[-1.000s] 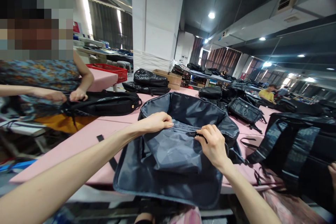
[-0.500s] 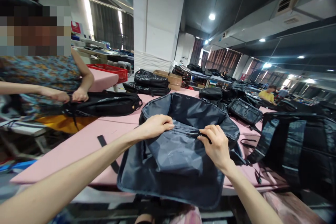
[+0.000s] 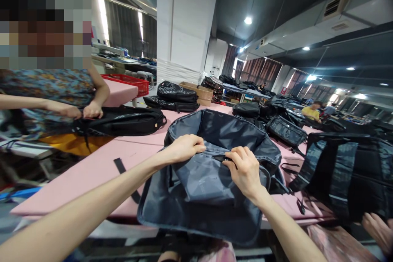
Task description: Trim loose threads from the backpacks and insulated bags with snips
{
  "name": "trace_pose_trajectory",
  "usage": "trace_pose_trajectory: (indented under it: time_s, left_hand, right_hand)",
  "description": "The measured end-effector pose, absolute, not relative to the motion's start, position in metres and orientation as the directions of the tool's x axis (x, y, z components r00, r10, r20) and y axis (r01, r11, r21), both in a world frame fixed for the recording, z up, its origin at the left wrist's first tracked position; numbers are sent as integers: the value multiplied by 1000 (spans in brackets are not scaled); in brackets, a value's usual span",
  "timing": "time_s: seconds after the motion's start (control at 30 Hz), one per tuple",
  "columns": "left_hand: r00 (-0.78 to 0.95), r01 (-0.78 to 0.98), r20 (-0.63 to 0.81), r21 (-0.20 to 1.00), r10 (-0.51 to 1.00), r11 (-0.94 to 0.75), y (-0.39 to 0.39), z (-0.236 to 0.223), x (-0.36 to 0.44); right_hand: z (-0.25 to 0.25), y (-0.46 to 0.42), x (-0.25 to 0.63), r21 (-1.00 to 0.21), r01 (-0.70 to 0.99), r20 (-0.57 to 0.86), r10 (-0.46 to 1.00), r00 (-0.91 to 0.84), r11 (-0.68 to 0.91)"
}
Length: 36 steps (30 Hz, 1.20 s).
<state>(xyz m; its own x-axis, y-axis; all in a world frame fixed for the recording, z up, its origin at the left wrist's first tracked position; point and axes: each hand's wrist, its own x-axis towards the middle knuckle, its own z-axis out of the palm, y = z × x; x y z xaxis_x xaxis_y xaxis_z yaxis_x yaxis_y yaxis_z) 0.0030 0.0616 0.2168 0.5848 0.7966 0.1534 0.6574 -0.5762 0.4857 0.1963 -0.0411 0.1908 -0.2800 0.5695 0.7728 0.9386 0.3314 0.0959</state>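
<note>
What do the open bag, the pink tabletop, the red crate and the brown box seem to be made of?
Open bag: thin synthetic cloth inside, perhaps nylon or polyester; it creases and has a soft sheen.
Pink tabletop: smooth, fairly matte covering; sheet or board, I can't tell.
Red crate: probably molded plastic, judging by its even color.
Brown box: likely cardboard, matte, plain tan.

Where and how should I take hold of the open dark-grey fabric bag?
On the bag, probably the piped near edge of its flat dark fabric flap, coming from the wearer's side: that edge overhangs the pink tabletop and no hand covers it. The left hand and right hand are at the lighter grey fabric panel.
</note>
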Motion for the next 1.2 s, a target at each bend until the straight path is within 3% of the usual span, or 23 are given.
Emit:
trace_pose_trajectory:
  time_s: [1.2]
  left_hand:
    - [572,652,168,501,803,-569,60,218,3]
  right_hand:
    - [193,-26,184,29,902,746,591,-307,431]
